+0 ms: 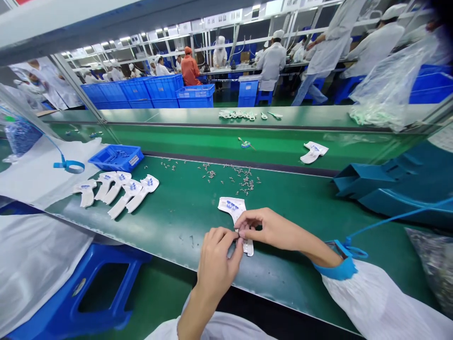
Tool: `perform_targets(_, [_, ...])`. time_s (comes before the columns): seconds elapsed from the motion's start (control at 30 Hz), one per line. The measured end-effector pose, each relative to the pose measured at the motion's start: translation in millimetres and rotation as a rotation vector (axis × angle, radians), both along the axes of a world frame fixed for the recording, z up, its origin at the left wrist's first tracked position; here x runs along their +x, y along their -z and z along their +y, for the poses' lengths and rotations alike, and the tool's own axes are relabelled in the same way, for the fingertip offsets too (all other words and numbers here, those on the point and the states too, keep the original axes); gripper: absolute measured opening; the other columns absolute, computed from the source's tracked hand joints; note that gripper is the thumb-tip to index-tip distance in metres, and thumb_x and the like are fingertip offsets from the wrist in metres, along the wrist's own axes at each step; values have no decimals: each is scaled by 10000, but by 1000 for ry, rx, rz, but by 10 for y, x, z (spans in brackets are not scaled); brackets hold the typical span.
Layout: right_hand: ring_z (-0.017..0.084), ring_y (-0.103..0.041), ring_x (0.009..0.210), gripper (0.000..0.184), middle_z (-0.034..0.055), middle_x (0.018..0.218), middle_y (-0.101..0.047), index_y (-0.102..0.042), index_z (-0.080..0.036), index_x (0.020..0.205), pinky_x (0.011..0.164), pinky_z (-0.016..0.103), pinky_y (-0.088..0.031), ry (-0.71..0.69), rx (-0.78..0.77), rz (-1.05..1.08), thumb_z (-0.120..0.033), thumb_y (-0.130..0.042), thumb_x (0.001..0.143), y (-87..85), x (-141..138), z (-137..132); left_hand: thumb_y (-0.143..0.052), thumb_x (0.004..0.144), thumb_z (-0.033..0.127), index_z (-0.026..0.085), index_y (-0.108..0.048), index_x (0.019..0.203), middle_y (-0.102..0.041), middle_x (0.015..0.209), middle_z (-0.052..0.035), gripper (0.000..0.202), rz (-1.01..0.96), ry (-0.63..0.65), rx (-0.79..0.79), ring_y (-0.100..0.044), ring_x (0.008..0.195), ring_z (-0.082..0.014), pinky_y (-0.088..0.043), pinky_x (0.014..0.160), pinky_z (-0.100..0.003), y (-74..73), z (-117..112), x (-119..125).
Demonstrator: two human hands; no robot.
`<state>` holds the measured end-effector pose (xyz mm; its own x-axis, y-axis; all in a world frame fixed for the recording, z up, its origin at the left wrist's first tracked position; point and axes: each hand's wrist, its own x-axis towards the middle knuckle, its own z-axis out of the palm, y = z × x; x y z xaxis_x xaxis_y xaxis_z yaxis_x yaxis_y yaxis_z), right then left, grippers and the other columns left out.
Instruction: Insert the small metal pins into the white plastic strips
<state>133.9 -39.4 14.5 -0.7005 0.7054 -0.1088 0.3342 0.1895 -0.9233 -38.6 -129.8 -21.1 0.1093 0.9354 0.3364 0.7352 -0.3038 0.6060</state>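
A white flat part with blue print [232, 208] lies on the green bench in front of me. My left hand [216, 259] and my right hand [269, 230] meet over its narrow lower end, fingers pinched together on it. Something tiny may sit between the fingertips, but I cannot make it out. A scatter of small metal pieces [244, 182] lies just beyond the part.
Several matching white parts [116, 189] lie in a row at left beside a blue tray [116, 157]. A blue stool [95, 288] stands below left, blue moulded pieces [389, 184] at right. Another white part [313, 152] rests on the conveyor. People in white coats work beyond.
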Motion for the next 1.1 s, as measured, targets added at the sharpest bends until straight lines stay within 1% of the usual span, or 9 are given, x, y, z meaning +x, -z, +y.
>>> perform_targets(0.1, [176,-669,766,183,33,847,-726,-680,-190,976,716,276,-533,22,-86,35,-309,-639,843,26,2,11,-546,949,188,212,-636,933,-639,900,-29,94,-3,4,1,-563,865,-189,-457,783,-324,0,3,3])
perform_targets(0.2, [177,-672,770,178,31,828,-718,-668,-184,974,732,286,-533,66,-68,20,-275,-641,824,50,27,35,-552,949,215,212,-624,1027,-631,999,-56,107,2,-20,21,-562,967,-213,-472,848,-352,11,12,5])
perform_targets(0.27, [177,-674,778,185,28,827,-721,-667,-189,992,736,285,-527,100,-25,-8,-243,-630,819,64,40,45,-577,933,238,207,-595,1130,-610,1131,-84,200,25,-40,30,-537,1103,-246,-459,945,-396,22,20,6])
perform_targets(0.33, [178,-679,779,197,21,823,-725,-667,-202,1008,727,281,-521,117,4,-41,-220,-619,818,68,40,41,-602,919,274,207,-548,1231,-576,1261,-99,324,57,-46,15,-470,1245,-280,-416,1032,-443,29,26,10])
perform_targets(0.43, [181,-678,771,189,13,822,-728,-668,-221,997,694,274,-510,136,37,-92,-217,-614,816,53,17,12,-610,915,320,216,-494,1320,-563,1344,-89,434,96,-30,-30,-400,1347,-298,-388,1069,-476,22,31,20])
perform_targets(0.63, [170,-659,757,193,4,834,-728,-667,-232,985,677,258,-477,157,126,-163,-190,-577,820,15,-33,-42,-629,898,319,230,-513,1319,-600,1327,-73,446,120,-20,-40,-440,1338,-295,-414,1044,-481,-3,35,32])
perform_targets(0.7, [166,-652,751,200,0,834,-723,-666,-232,991,673,255,-471,149,127,-171,-186,-573,820,-3,-37,-50,-625,901,329,235,-508,1324,-600,1333,-68,449,122,-19,-46,-440,1338,-294,-414,1046,-483,-4,36,33])
perform_targets(0.87, [157,-635,734,184,-15,825,-709,-660,-238,990,661,250,-459,125,73,-168,-201,-570,834,-59,-37,-72,-606,912,329,238,-500,1316,-583,1366,-53,427,123,-18,-88,-421,1350,-295,-398,1061,-476,-10,32,35])
perform_targets(1.1, [166,-598,736,209,-13,818,-669,-652,-265,1012,634,262,-409,162,159,-298,-208,-562,833,-78,-61,-76,-607,909,322,246,-498,1308,-582,1364,-45,421,134,-11,-78,-423,1349,-290,-397,1058,-478,-15,31,34])
